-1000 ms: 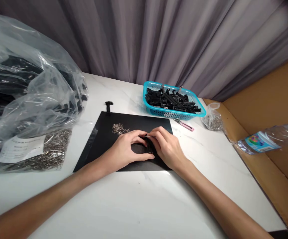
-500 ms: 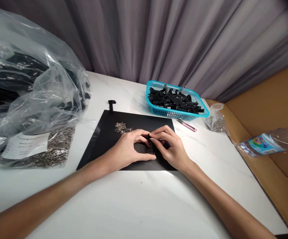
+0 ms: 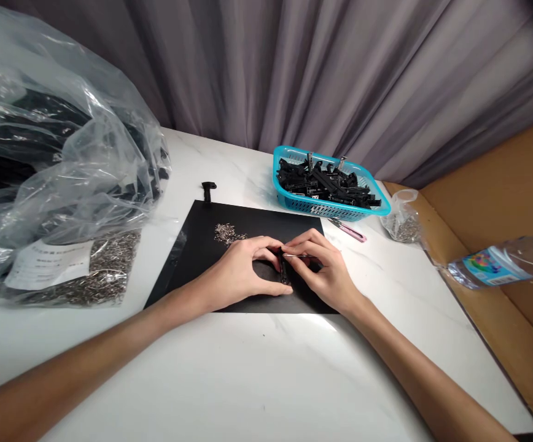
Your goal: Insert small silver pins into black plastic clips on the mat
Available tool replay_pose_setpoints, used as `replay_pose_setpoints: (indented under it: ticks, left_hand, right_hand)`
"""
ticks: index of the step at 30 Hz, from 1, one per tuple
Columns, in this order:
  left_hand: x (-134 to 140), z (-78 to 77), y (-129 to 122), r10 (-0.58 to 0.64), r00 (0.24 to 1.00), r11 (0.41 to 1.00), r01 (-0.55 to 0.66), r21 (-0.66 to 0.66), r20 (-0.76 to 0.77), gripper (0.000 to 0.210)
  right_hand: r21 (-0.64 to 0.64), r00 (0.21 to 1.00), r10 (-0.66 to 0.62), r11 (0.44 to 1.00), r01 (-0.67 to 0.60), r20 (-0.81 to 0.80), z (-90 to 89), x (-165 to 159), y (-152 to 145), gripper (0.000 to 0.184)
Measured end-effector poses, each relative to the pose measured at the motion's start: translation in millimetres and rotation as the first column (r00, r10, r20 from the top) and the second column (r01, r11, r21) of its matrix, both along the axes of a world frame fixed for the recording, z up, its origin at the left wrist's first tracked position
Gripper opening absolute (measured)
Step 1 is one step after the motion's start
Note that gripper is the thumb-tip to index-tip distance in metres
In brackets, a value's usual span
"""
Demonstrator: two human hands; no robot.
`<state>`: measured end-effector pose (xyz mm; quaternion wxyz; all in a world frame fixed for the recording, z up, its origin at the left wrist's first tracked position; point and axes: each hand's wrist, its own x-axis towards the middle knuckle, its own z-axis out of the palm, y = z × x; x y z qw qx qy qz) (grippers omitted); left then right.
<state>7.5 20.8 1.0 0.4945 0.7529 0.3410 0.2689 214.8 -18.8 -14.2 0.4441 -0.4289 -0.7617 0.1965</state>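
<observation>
Between the thumb and fingers of my left hand (image 3: 239, 273) a narrow black plastic part (image 3: 284, 270) is held lengthwise over a black mat (image 3: 183, 245). My right hand (image 3: 324, 264) pinches a thin silvery tool (image 3: 296, 255), its shaft pointing left. The tool's tip meets the upper end of the black part, where fingers hide the exact contact. Just beyond my left hand lies a pile of small metal pins or springs (image 3: 226, 233), too small to name surely. At the mat's far left corner is another black plastic part (image 3: 208, 190).
A blue basket (image 3: 289, 201) full of black parts stands behind the mat, with a pink-handled cutter (image 3: 352, 231) before it. Clear bags of small metal pieces lie left (image 3: 105, 270) and right (image 3: 404, 227). A plastic bottle (image 3: 497, 267) lies by the cardboard (image 3: 515, 166).
The whole view has shifted slightly. My right fingers have changed position a little around the tool at the black part's upper end; my left hand keeps its hold.
</observation>
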Motion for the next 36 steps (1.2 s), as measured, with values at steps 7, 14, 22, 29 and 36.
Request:
replay_pose_setpoints:
  ticks: [7,14,22,29,36]
  left_hand:
    - [3,-3.0,-2,0.067,0.996,0.993,-0.062,0.104,-0.051,0.065]
    - [4,-3.4,-3,0.069,0.996,0.985,-0.06,0.161,-0.054,0.055]
    - [5,-2.8,-4,0.054,0.997,0.983,-0.043,0.179,-0.056,0.053]
    - [5,-3.3,-4,0.041,0.996,0.983,-0.026,0.181,-0.082,0.055]
    - [7,0.2,-6,0.045,0.993,0.982,-0.024,0.187,-0.113,0.049]
  right_hand:
    - [-0.009,0.994,-0.105,0.994,0.105,0.014,4.7,-4,1,0.005]
    - [0.069,0.97,-0.191,0.981,0.183,0.153,1.5,-8,-2,0.006]
    - [0.151,0.916,-0.25,0.966,0.212,0.314,7.2,-11,-6,0.007]
    - [0.076,0.907,-0.188,0.982,0.172,0.377,16.5,-5,-6,0.007]
    - [-0.028,0.87,-0.131,0.986,0.164,0.476,33.1,-8,-8,0.016]
